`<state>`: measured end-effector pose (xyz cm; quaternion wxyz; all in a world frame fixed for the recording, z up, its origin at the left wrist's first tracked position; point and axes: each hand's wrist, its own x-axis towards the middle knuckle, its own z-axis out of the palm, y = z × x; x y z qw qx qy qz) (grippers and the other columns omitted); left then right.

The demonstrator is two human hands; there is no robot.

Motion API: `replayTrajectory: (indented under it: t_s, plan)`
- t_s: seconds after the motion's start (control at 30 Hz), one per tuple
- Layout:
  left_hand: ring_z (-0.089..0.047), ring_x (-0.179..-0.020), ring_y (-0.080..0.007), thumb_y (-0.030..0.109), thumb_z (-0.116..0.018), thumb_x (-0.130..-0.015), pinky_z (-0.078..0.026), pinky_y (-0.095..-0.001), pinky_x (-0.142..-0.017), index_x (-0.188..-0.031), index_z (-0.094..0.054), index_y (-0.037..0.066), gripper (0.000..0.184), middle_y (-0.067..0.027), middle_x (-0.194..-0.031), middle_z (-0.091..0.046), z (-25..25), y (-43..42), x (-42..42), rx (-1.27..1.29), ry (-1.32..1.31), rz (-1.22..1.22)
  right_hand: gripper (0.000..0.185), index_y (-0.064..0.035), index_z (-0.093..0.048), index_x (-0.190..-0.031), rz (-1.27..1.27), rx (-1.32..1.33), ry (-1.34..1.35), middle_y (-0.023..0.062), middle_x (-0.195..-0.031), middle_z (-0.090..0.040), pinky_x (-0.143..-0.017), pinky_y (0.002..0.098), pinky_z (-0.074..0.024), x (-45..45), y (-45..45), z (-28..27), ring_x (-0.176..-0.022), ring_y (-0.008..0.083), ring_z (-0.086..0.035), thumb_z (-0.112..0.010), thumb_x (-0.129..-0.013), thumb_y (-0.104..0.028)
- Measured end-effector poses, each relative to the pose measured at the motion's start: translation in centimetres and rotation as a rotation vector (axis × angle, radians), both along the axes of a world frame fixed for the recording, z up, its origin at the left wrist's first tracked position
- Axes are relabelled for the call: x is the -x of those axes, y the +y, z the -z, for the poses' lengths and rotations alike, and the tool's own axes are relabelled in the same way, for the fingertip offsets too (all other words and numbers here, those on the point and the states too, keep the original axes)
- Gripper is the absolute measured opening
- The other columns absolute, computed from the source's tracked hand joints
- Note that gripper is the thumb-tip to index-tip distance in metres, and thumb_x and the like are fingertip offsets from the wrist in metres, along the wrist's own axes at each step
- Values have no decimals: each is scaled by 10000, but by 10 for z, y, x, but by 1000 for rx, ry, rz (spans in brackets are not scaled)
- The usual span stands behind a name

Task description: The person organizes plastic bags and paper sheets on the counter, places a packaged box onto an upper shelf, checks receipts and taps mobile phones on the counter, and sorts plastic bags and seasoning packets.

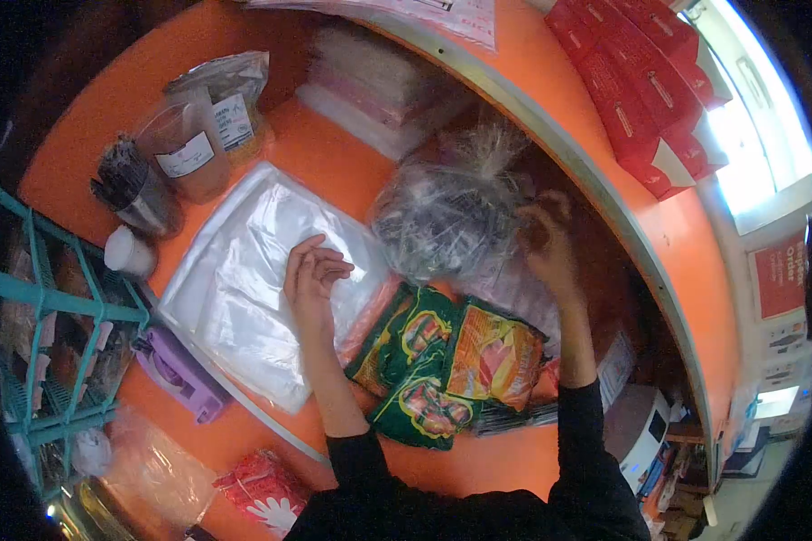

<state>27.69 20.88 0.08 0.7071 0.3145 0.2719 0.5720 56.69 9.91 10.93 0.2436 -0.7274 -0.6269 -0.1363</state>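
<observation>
My left hand point(314, 279) hovers over or rests on a stack of clear plastic bags point(235, 288), its fingers loosely curled and apart, with nothing between them. My right hand point(548, 239) is at the right side of a tied clear bag full of dark items point(442, 221); its fingers are apart and curved, somewhat blurred. Whether it touches the bag is unclear. Below that bag lie green packets point(424, 410) and an orange packet point(494, 356).
A metal cup of dark utensils point(144, 203), a labelled tub point(189, 158) and a white jar point(129, 252) stand at the left. A purple tape dispenser point(180, 374) lies near teal racks point(54, 302). Red boxes point(636, 86) sit on the raised ledge point(668, 234).
</observation>
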Motion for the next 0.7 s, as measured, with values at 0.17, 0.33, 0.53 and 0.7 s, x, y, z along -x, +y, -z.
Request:
replayTrajectory:
  t_s: [0.17, 0.33, 0.53, 0.7]
  plan:
    - [-618, -715, -189, 170, -399, -955, -498, -278, -665, -1139, -501, -13, 280, -116, -852, -594, 0, -2, -3, -38, 45, -16, 326, -98, -586, -1151, -163, 219, 119, 167, -1077, -507, -923, 358, -414, 6, 20, 18, -1021, 309, -522, -578, -826, -76]
    - [-620, -711, -190, 192, -412, -953, -498, -280, -661, -1135, -506, -9, 287, -117, -852, -594, 1, -1, -2, -20, 62, -2, 483, -160, -506, -1290, -265, 166, 357, 171, -1190, -477, -950, 362, -406, 13, 29, 13, -1058, 333, -521, -559, -823, -51]
    - [-613, -721, -180, 200, -439, -946, -486, -268, -670, -1142, -515, -7, 295, -106, -857, -598, 2, -2, -3, -32, 62, -7, 567, -139, -414, -1364, -280, 20, 284, 137, -1269, -435, -922, 343, -426, 23, 25, 11, -1115, 259, -495, -565, -829, -28]
    - [-621, -716, -202, 222, -436, -955, -512, -305, -698, -1148, -505, -4, 305, -116, -851, -596, 10, 0, -3, -63, 98, -8, 723, -165, -316, -1414, 64, 198, 1172, 90, -1262, -452, -949, 338, -413, 17, 35, 43, -1093, 213, -505, -669, -783, -136]
